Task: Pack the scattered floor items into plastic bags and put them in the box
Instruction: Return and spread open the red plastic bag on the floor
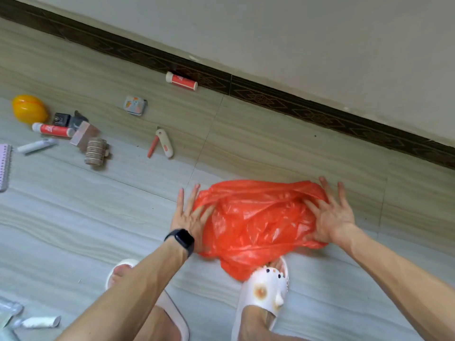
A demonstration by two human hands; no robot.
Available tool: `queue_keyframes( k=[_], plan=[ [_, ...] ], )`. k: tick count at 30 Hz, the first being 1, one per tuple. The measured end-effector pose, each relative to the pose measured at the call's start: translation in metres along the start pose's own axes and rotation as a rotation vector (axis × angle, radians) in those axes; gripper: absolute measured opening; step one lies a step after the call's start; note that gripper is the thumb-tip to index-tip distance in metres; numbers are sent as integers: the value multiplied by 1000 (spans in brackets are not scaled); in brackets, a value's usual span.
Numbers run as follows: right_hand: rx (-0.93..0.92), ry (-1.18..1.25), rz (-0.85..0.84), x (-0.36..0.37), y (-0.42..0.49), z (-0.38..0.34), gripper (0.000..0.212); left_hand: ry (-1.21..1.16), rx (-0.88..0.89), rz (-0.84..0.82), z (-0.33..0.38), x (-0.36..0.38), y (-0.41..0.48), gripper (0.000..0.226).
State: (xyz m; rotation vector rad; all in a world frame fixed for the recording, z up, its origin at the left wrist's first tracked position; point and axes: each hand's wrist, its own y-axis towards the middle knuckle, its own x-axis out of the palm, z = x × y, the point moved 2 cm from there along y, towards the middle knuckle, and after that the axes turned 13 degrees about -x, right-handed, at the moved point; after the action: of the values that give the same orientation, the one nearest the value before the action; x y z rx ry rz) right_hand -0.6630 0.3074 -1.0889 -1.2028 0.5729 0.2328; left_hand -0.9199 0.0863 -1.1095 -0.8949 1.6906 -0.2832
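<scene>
A crumpled red plastic bag (256, 222) lies on the floor in front of my feet. My left hand (190, 212), with a black watch on the wrist, presses flat on the bag's left edge, fingers spread. My right hand (330, 215) presses on its right side, fingers spread too. Scattered items lie to the left: a yellow egg-shaped case (29, 109), a red-and-white tube (53, 129), a twine spool (96, 151), a white-and-orange utility knife (164, 143), a small patterned tin (135, 105) and another red-and-white tube (181, 80) by the baseboard. No box is in view.
A dark baseboard (295, 102) runs diagonally below the wall. A spiral notebook (4, 166) lies at the left edge, a white tube (37, 145) beside it, and a white squeezed tube (40, 322) at bottom left. My white slippers (263, 291) stand just below the bag.
</scene>
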Motion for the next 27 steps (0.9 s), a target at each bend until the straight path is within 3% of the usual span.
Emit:
queue_keyframes(
  k=[4, 7, 11, 13, 17, 19, 23, 25, 27],
  plan=[
    [32, 9, 39, -23, 6, 2, 112, 109, -88, 62, -30, -46, 36, 95],
    [-80, 5, 270, -52, 5, -13, 93, 53, -84, 182, -42, -75, 44, 84],
    [-322, 37, 820, -70, -1, -36, 45, -83, 226, 379, -21, -89, 29, 49],
    [-388, 103, 931, -73, 7, -47, 34, -120, 388, 463, 0, -87, 30, 35],
    [-301, 204, 684, -72, 30, -58, 46, -58, 536, 428, 38, -83, 49, 41],
    [-289, 186, 531, -67, 34, -53, 52, 41, 481, 286, 41, -79, 63, 55],
    [-273, 283, 178, -38, 27, -34, 85, 222, 219, 129, 14, -81, 89, 81],
    [-270, 339, -37, -22, 17, -30, 75, 176, 150, 46, -2, -85, 97, 71],
    [-261, 326, -140, -18, 12, -30, 70, 22, 195, 27, -7, -88, 103, 66]
  ],
)
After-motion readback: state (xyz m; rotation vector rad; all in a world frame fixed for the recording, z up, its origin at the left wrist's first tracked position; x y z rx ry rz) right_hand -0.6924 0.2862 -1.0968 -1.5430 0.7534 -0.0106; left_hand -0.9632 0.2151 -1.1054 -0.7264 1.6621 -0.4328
